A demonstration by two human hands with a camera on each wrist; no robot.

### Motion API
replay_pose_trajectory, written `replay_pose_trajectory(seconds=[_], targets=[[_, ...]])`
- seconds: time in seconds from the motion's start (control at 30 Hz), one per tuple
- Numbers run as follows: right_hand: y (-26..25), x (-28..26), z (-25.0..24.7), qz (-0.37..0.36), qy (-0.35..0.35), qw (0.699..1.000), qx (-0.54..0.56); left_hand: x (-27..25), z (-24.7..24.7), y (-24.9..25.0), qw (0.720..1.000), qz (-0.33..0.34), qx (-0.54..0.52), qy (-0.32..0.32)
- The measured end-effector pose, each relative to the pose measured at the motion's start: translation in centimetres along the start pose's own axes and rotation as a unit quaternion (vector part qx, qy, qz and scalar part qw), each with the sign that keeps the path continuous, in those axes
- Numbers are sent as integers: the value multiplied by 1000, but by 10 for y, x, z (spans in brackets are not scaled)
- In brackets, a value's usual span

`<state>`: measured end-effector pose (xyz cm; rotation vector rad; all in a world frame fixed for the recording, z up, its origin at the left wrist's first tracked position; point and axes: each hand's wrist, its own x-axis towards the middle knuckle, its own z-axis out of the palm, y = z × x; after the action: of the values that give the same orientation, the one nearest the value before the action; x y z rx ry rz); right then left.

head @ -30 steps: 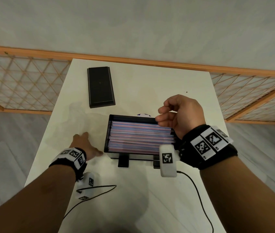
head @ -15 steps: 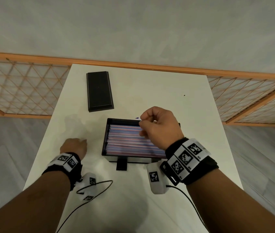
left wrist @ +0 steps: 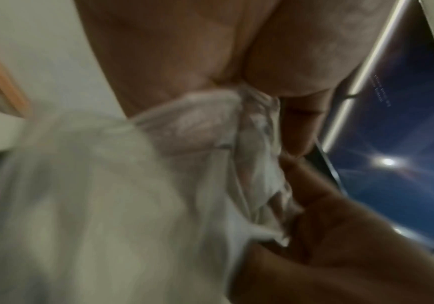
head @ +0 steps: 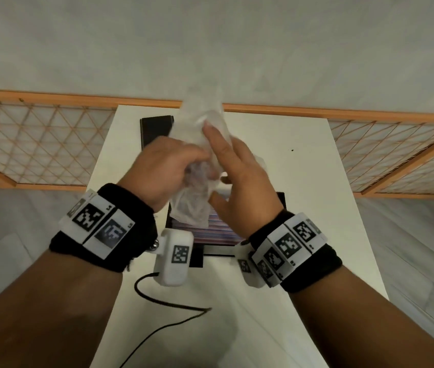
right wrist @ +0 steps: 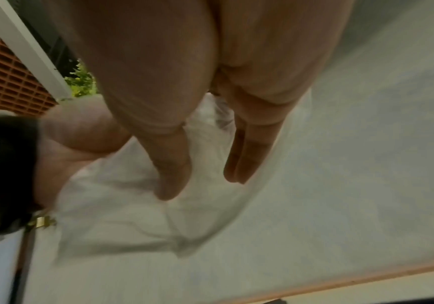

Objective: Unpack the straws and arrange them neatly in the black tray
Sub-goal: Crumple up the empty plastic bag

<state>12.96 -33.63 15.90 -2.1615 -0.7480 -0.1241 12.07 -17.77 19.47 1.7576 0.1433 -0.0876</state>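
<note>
Left hand point(head: 168, 168) bunches and right hand point(head: 239, 176) pinches the crumpled clear wrapper point(head: 192, 208), both grips closed on it; straws point(head: 210, 229) lie at 6 o'clock, below, in the black tray point(head: 281, 200), running 9 to 3 o'clock.

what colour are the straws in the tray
Pink, blue and white, lying in stripes; the head view shows the straws best.
</note>
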Motion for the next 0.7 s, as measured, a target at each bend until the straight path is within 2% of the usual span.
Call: replay_pose_trajectory(seconds=[0.07,0.13,0.2,0.27,0.3,0.37,0.43,0.47,0.53,0.57,0.63,0.7], targets=[[10,2,-8,23,33,998,-53,-6,2,4,993,7,-81,-82],[16,2,-16,42,95,991,-83,-7,2,2,988,48,-114,-93],[20,2,-25,72,163,981,-73,-11,4,-1,990,124,-47,-53],[28,6,-33,152,210,965,-40,-18,6,-4,984,172,48,-5],[29,9,-37,200,226,953,10,-21,9,-5,974,200,106,0],[26,13,-39,257,206,930,162,-22,16,-11,943,249,219,-25],[9,14,-35,270,91,928,239,-20,25,-14,922,279,263,-53],[2,12,-31,276,45,917,283,-18,28,-15,920,280,266,-61],[-4,9,-24,313,7,870,382,-15,30,-15,924,262,274,-54],[-3,9,-22,322,-9,863,389,-14,28,-15,925,250,284,-35],[2,7,-19,296,-25,902,314,-11,22,-20,919,225,322,24],[2,1,-17,282,11,929,241,-9,18,-20,883,238,399,74]])
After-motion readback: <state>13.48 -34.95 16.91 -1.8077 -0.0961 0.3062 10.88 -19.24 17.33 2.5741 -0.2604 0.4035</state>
